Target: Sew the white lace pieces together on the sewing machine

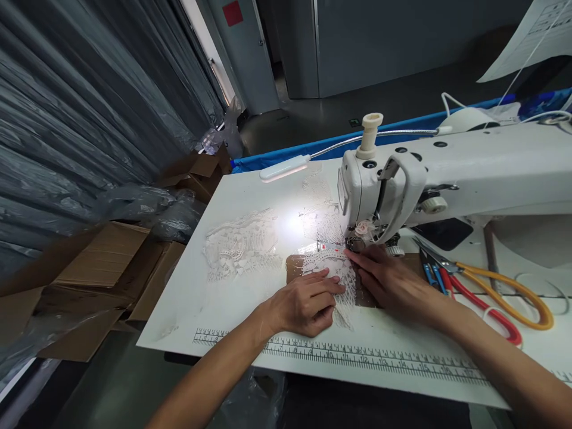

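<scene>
White lace trim (pixel 328 262) lies under the needle area of a white sewing machine (pixel 357 185), partly over a brown plate (pixel 295 268). My left hand (pixel 308 301) rests palm down on the lace, its fingers loosely spread and a little bent. Close to the presser foot, my right hand (pixel 386 277) touches the lace's right edge with its index finger stretched out; its thumb is hidden. A small strip with red marks (pixel 330 246) crosses the lace near the needle. Further lace (pixel 317 220) extends behind it.
Another lace piece (pixel 241 244) lies to the left under a lit lamp (pixel 285 168). Orange-handled scissors (pixel 509 289) and a red-handled tool (pixel 489 310) lie right of my right hand. A printed ruler (pixel 330 353) runs along the table's front edge. Open cardboard boxes (pixel 102 253) stand left.
</scene>
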### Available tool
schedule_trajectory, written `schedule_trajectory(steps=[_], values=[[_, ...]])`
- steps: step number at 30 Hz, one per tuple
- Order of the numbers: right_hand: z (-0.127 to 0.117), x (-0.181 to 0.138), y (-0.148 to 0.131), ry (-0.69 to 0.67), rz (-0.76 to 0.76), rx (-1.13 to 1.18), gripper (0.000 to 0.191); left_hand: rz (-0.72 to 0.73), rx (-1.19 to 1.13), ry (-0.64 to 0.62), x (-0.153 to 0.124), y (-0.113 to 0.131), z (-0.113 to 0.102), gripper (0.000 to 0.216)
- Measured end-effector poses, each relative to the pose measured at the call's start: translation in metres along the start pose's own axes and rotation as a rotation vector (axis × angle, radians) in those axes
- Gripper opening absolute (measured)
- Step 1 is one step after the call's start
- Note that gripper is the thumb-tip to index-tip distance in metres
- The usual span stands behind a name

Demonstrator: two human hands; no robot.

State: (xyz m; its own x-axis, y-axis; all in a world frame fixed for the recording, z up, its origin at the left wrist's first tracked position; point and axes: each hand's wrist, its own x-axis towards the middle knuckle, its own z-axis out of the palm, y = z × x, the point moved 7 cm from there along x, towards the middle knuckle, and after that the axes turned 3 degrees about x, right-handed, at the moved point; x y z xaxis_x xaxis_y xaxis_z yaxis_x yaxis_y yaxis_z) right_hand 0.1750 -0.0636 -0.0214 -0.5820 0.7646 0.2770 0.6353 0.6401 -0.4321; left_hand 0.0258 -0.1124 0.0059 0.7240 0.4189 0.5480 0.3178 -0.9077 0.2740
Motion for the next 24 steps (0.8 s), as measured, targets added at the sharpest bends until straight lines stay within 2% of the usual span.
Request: schedule_trajectory(steps=[3,6,12,14,20,24], values=[[-0.013,-0.011,0.010,0.033,0.096,0.123,0.045,0.000,-0.001,0.009,0.000,0.000,-0.001,0.008],[-0.024,-0.021,0.012,0.054,0.121,0.181,0.040,0.001,-0.001,0.003,0.001,0.000,-0.002,0.009],[-0.026,-0.026,0.006,0.110,0.172,0.208,0.038,-0.002,-0.013,-0.011,0.004,0.000,-0.004,0.009],[-0.023,-0.026,0.002,0.097,0.148,0.213,0.038,-0.007,-0.017,-0.011,0.005,0.000,-0.005,0.010],[-0.012,-0.028,-0.011,0.000,-0.049,0.115,0.041,-0.032,-0.024,-0.023,0.004,-0.001,-0.004,0.011],[-0.004,-0.029,-0.010,-0.012,-0.092,0.034,0.047,-0.033,-0.016,-0.017,0.004,-0.001,-0.004,0.010]])
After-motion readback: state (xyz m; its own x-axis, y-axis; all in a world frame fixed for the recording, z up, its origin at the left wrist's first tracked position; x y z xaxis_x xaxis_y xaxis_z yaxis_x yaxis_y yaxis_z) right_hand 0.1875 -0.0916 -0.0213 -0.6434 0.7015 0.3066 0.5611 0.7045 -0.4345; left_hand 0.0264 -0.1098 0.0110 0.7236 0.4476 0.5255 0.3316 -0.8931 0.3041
